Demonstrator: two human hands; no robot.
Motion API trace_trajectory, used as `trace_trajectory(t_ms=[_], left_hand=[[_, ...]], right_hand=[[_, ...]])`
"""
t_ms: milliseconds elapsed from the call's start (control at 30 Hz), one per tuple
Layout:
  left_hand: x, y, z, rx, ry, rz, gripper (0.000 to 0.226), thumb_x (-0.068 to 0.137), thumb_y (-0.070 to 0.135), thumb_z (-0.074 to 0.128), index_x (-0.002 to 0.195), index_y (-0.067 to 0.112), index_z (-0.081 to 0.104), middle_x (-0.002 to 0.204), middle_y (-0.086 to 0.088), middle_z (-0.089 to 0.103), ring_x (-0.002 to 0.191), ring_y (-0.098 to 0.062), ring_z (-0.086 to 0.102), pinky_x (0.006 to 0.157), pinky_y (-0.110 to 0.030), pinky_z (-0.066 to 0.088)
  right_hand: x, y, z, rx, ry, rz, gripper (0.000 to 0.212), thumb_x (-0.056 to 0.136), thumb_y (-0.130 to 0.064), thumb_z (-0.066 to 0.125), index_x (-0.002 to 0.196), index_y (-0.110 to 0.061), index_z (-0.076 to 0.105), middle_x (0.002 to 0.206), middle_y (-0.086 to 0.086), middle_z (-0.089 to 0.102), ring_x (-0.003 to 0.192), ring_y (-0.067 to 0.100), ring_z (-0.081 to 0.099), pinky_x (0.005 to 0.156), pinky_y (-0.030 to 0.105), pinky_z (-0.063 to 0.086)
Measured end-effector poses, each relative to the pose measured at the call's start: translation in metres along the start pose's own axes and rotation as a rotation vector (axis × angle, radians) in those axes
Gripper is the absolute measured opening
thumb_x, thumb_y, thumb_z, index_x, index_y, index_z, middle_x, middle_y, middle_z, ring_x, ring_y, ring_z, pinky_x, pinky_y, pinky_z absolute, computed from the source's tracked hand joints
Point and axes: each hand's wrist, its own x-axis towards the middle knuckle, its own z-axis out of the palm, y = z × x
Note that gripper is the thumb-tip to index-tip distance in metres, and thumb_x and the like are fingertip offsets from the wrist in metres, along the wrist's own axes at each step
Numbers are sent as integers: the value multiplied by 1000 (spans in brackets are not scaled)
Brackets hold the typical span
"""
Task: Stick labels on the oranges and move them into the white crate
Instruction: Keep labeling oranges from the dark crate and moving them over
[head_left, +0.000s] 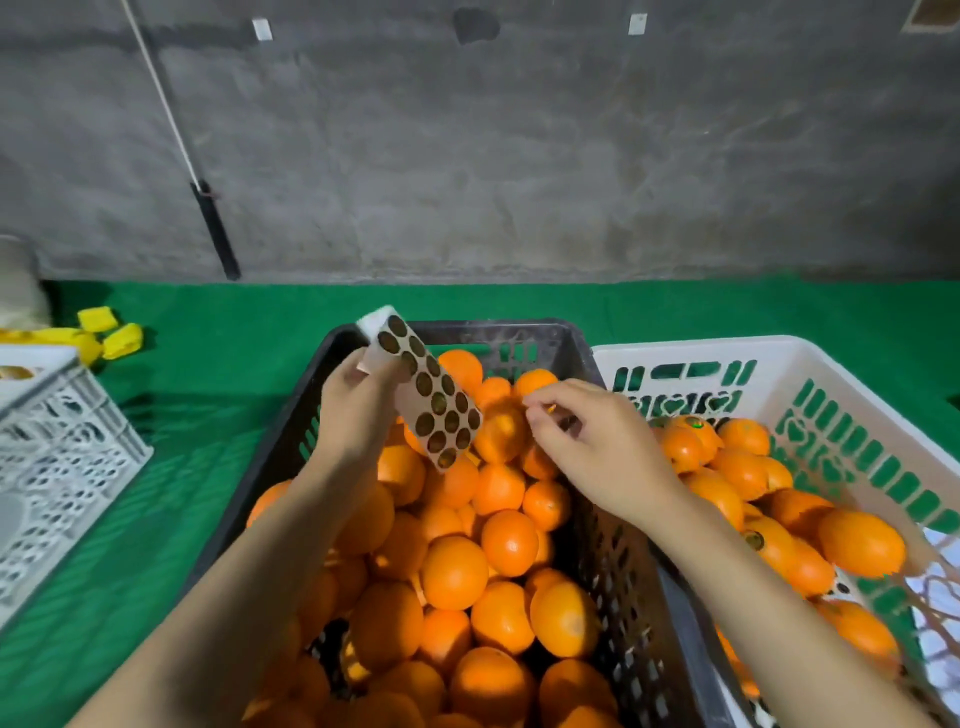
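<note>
A black crate (618, 561) in the middle is heaped with oranges (454, 571). Above its far end my left hand (358, 405) grips a strip of round dark labels (431, 395), held tilted over the fruit. To the right of the strip my right hand (587, 441) hovers over the oranges with thumb and forefinger pinched together; whether a label sits between them is not clear. The white crate (857, 410) stands to the right, touching the black one, and holds several oranges (860, 543), some with a label on top.
A second white crate (57, 457) stands at the left on the green table cover (156, 530). Yellow scraps (111, 335) lie behind it. A grey concrete wall runs along the back, with a black-handled pole (215, 228) leaning on it.
</note>
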Motion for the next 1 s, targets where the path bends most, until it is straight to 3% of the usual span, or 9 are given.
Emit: trace_trajectory(t_ms=[100,200,267,333,400,567,700,800,1000], left_hand=[[-2,1,0,35,-139,-56,27,78,28,64,103,21,67,99,-3,77,95,-27,73,82,-47,58],[-4,-2,4,62,-262,-83,26,86,17,63,111,23,66,101,0,78,94,-23,75,75,-38,60],[-6,-3,8,17,-335,-165,23,97,13,61,119,21,65,105,-4,77,95,-26,75,71,-35,61],[-8,-7,9,1,-388,-226,20,101,22,58,118,15,66,106,-10,77,95,-29,75,71,-34,61],[-11,-9,11,17,-421,-234,26,100,32,57,112,12,69,105,-14,77,95,-31,75,71,-34,62],[-11,-12,14,17,-499,-280,42,100,41,54,113,7,73,111,-15,75,104,-32,73,84,-40,61],[-11,-11,17,-21,-543,-274,30,94,28,61,110,7,75,114,-18,74,108,-34,71,86,-39,60],[-12,-12,18,26,-549,-251,34,93,30,59,113,7,73,114,-15,74,109,-31,71,91,-43,58],[-18,-6,20,86,-539,-218,33,100,31,53,107,8,75,108,-13,76,103,-29,73,85,-34,60]], right_hand=[[0,-14,13,89,198,-61,17,99,-21,59,108,-15,72,107,-4,65,100,9,60,86,27,50],[4,-16,15,86,370,-127,17,94,-21,64,106,-12,72,108,-4,63,106,14,59,92,24,47],[5,-16,18,9,264,-124,23,92,-28,68,111,-14,71,111,-3,62,110,16,56,93,28,47],[3,-14,25,-119,99,-132,32,92,-35,69,119,-18,70,114,-4,61,111,16,54,92,31,49],[2,-11,28,-137,37,-105,37,92,-40,66,125,-24,67,117,-8,58,114,12,51,92,29,49],[1,-4,24,-43,68,24,40,90,-44,68,128,-32,63,121,-13,58,117,6,47,93,25,47],[-1,-5,24,-35,137,28,35,90,-31,71,125,-24,69,117,-7,65,111,11,56,92,30,52],[-1,-6,24,-43,171,29,30,89,-26,74,118,-18,73,109,-4,70,103,14,62,86,32,56],[-4,-10,23,1,158,18,34,90,-36,71,120,-21,73,109,-8,69,98,9,62,81,26,56]])
